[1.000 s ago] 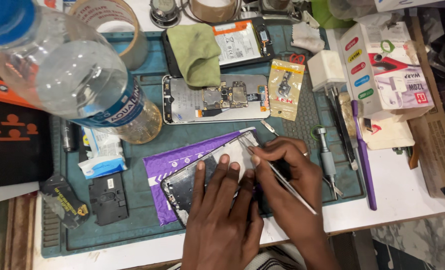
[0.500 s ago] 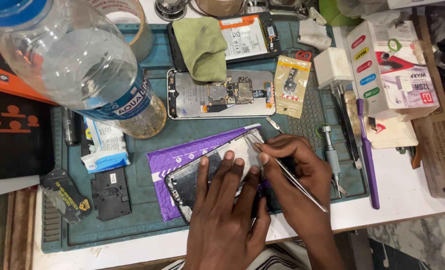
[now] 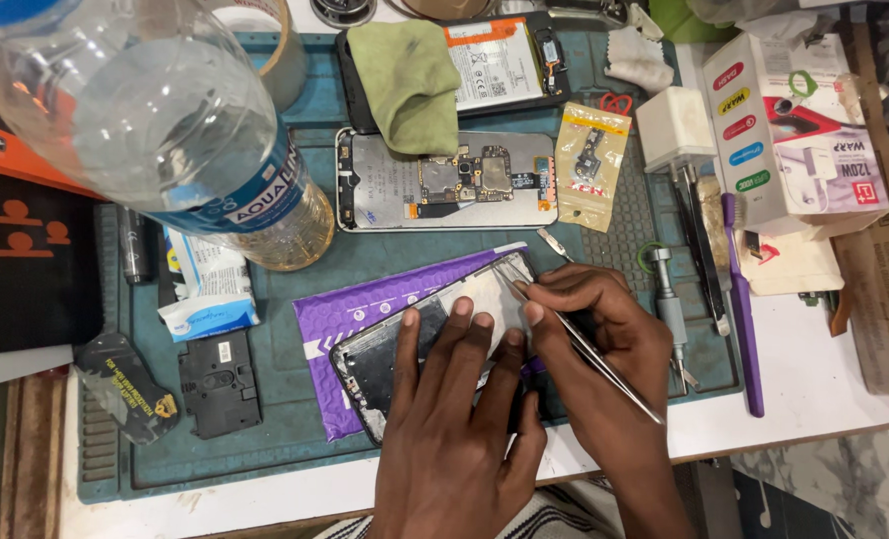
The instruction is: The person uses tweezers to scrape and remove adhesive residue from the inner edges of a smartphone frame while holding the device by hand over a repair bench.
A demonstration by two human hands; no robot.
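Little has moved since the earlier frame: the view has drifted slightly, and both hands are kept on the phone screen, which lies on a purple pouch on the teal mat of the tabletop. The screen is pressed flat by the spread left hand. Tweezers are pinched in the right hand, tips at the screen's top edge. Judging by the opened phone behind, disassembly is done; edge work seems unfinished.

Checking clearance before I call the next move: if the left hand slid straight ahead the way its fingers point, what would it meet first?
The left hand lies flat on the opened phone, fingers pointing up the mat. Past the phone's far edge and the purple envelope, the first thing looks to be the bare phone frame with circuit board, though heights are hard to judge.
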